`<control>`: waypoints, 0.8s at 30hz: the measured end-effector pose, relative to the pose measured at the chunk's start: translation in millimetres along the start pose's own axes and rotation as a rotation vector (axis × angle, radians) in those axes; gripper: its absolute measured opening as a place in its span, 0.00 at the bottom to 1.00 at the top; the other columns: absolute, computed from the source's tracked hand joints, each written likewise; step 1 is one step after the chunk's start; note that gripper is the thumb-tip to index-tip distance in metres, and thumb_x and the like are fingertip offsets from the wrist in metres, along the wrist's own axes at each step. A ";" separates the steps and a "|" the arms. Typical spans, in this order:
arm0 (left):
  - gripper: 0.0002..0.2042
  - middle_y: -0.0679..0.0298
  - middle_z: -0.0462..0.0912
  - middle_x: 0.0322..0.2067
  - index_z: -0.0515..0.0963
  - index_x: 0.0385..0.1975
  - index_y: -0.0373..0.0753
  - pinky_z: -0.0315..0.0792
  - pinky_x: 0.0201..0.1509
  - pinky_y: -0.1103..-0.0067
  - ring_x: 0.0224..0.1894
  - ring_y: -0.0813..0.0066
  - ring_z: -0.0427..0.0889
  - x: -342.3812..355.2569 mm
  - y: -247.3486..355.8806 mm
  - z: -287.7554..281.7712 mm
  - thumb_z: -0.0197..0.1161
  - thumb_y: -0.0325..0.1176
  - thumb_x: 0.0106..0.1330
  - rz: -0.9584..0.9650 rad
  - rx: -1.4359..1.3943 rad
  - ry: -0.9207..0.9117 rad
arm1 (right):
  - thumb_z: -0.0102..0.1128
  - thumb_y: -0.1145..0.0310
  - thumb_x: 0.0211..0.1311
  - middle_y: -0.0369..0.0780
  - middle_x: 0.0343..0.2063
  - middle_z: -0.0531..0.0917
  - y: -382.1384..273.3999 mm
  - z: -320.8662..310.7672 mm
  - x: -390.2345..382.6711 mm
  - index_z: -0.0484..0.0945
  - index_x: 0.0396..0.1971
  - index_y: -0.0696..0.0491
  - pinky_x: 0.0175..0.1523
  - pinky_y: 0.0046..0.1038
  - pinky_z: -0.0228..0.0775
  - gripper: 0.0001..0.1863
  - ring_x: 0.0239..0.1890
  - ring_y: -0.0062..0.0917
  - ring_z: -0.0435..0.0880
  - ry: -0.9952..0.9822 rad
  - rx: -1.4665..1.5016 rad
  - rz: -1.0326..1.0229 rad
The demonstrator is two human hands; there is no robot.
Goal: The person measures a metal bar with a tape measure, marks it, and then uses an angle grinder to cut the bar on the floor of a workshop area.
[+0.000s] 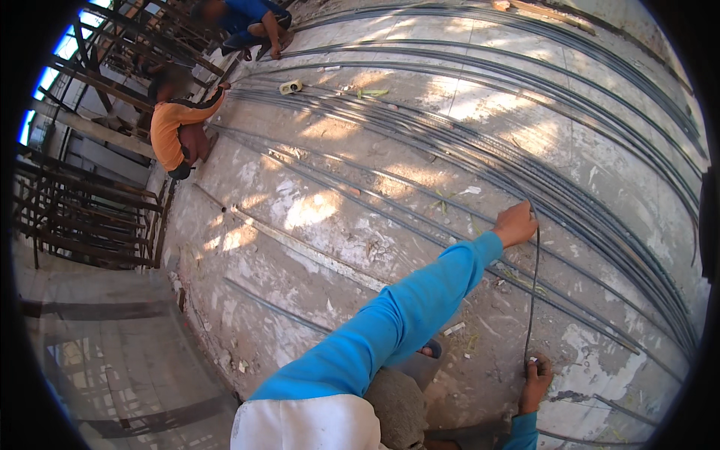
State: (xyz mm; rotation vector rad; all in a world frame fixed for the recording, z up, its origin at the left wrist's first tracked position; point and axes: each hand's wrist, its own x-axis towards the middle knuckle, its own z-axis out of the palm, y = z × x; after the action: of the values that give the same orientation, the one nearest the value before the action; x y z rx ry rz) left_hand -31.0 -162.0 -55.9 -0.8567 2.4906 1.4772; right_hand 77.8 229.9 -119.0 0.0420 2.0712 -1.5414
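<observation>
A thin, dark, slightly bowed strand (534, 289), like a wire or slim rod, spans between my two hands. My left hand (516, 223), at the end of a blue sleeve stretched out to the right, is closed around its far end beside a bundle of long steel reinforcing bars (457, 150). At the lower right, nearer to me, my right hand (536, 381) pinches the near end with bent fingers. The strand crosses over a few separate bars (577, 304) lying on the ground. Whether it is wire or a thin bar, I cannot make out.
A person in an orange top (176, 124) squats at the bars' far left end; another in blue (251, 22) crouches farther back. A pale pole (307, 251) lies on the dusty concrete (300, 217). Dark wooden framing (90, 202) stands at left, and more bars (480, 49) curve across the back.
</observation>
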 end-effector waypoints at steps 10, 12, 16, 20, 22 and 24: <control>0.20 0.56 0.72 0.51 0.73 0.49 0.38 0.55 0.63 0.52 0.57 0.57 0.66 -31.1 -107.1 -46.3 0.61 0.42 0.61 0.160 0.648 0.214 | 0.53 0.71 0.61 0.26 0.20 0.71 -47.9 -1.0 -3.3 0.77 0.40 0.52 0.20 0.14 0.49 0.09 0.17 0.08 0.61 -0.052 0.204 0.281; 0.19 0.56 0.72 0.50 0.74 0.48 0.38 0.55 0.63 0.53 0.57 0.57 0.67 -23.6 -117.5 -54.9 0.61 0.42 0.62 0.151 0.644 0.170 | 0.53 0.70 0.61 0.26 0.18 0.69 -52.1 -17.0 7.1 0.77 0.40 0.52 0.17 0.15 0.46 0.08 0.15 0.07 0.59 0.022 0.193 0.218; 0.16 0.58 0.74 0.45 0.75 0.43 0.38 0.57 0.62 0.59 0.55 0.60 0.68 -25.0 -108.6 -66.6 0.60 0.43 0.63 0.206 0.654 0.081 | 0.53 0.70 0.62 0.25 0.18 0.69 -44.7 -47.4 21.8 0.77 0.40 0.50 0.14 0.14 0.41 0.08 0.13 0.06 0.56 0.200 0.151 0.115; 0.15 0.59 0.75 0.43 0.75 0.40 0.38 0.58 0.59 0.61 0.53 0.61 0.69 -34.6 -103.6 -74.8 0.61 0.43 0.62 0.259 0.638 0.056 | 0.54 0.70 0.62 0.27 0.25 0.73 -41.0 -53.9 24.0 0.76 0.42 0.51 0.16 0.13 0.42 0.09 0.15 0.06 0.57 0.218 0.117 0.139; 0.15 0.62 0.75 0.37 0.74 0.34 0.40 0.61 0.52 0.63 0.49 0.62 0.71 -39.4 -113.1 -73.2 0.64 0.44 0.57 0.389 0.640 0.175 | 0.54 0.70 0.62 0.27 0.25 0.73 -34.2 -50.9 26.3 0.76 0.42 0.52 0.17 0.14 0.43 0.10 0.16 0.07 0.57 0.224 0.105 0.145; 0.15 0.61 0.75 0.39 0.75 0.36 0.39 0.59 0.54 0.63 0.50 0.62 0.71 -39.8 -115.2 -69.9 0.64 0.43 0.58 0.360 0.638 0.149 | 0.53 0.70 0.63 0.25 0.20 0.71 -19.8 -49.5 33.6 0.77 0.42 0.51 0.15 0.15 0.44 0.09 0.13 0.06 0.57 0.257 0.154 0.057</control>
State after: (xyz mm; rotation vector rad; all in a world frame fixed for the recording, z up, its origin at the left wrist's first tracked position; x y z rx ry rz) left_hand 75.0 -246.2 -93.5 -0.4249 3.0574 0.5909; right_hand 22.5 257.5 -107.2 0.3710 2.1170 -1.7335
